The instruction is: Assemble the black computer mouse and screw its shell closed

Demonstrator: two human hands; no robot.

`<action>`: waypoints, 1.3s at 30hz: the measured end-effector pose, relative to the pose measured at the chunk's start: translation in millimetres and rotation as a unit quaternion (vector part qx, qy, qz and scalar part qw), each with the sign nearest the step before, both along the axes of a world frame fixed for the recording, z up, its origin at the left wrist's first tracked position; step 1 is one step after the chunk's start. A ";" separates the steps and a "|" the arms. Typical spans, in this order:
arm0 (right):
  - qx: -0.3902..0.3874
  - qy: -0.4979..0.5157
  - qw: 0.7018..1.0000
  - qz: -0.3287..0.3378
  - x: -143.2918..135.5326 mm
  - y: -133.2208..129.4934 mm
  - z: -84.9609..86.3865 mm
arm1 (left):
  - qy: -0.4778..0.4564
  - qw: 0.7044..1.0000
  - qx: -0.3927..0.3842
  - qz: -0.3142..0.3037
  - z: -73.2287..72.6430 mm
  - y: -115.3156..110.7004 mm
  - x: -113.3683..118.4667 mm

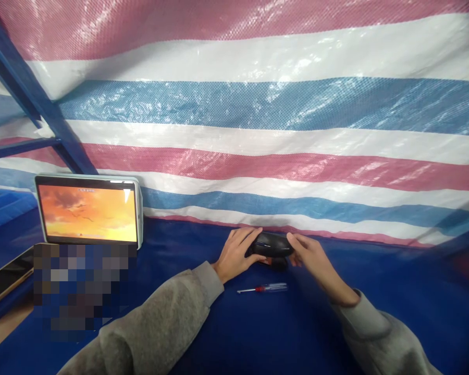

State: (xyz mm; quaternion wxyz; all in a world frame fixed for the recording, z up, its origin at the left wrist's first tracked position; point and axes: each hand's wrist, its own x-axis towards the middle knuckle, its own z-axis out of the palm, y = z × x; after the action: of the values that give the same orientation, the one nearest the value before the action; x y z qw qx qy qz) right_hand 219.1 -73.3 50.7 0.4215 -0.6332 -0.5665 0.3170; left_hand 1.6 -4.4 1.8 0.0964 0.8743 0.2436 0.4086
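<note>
Both hands hold a glossy black computer mouse (272, 244) near the back of the blue tabletop. My left hand (238, 252) is closed around its left end, fingers on top and thumb along the near side. At the right end my right hand (307, 252) grips it between thumb and fingers, some of which are hidden. Under the mouse's rounded top shows a dark lower part (278, 262) with a small reddish patch; whether the two are joined I cannot tell. A screwdriver (263, 288) with a clear and red handle lies just in front, tip to the left.
A tablet (89, 211) in a pale case stands at the left, showing an orange sky. Left of it are a blue tray (8, 208) and a dark flat device (8, 276). A pixelated patch covers part of the table. Striped sheeting (277, 104) hangs behind.
</note>
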 end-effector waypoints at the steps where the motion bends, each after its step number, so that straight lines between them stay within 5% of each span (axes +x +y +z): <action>1: 0.020 -0.039 0.999 -0.006 1.0 -0.2 -0.6 | -0.003 1.000 -0.007 0.001 0.7 -0.3 0.3; 6: 0.173 -0.259 0.947 0.081 7.1 -1.7 -8.5 | -0.013 0.998 -0.056 -0.007 4.2 -0.1 1.0; 12: 0.172 -0.338 0.908 0.177 14.7 -2.3 -13.2 | 0.066 0.988 -0.131 -0.056 4.9 3.3 0.3; 18: 0.136 -0.362 0.897 0.214 13.9 -2.7 -8.9 | 0.134 0.970 -0.185 -0.081 4.1 3.8 1.1; 24: 0.116 -0.353 0.899 0.230 8.2 -1.5 -23.8 | 0.137 0.963 -0.219 -0.070 8.6 1.8 1.8; 39: 0.073 -0.332 0.912 0.227 0.1 -2.0 -37.1 | 0.127 0.965 -0.220 -0.069 5.0 3.4 2.7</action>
State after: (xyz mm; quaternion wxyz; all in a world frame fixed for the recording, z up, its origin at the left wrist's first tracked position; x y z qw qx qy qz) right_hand 219.3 -75.3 13.6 0.1705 -0.5233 -0.8242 0.1331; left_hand 4.4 -1.0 6.8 0.2822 0.8910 0.2770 0.2231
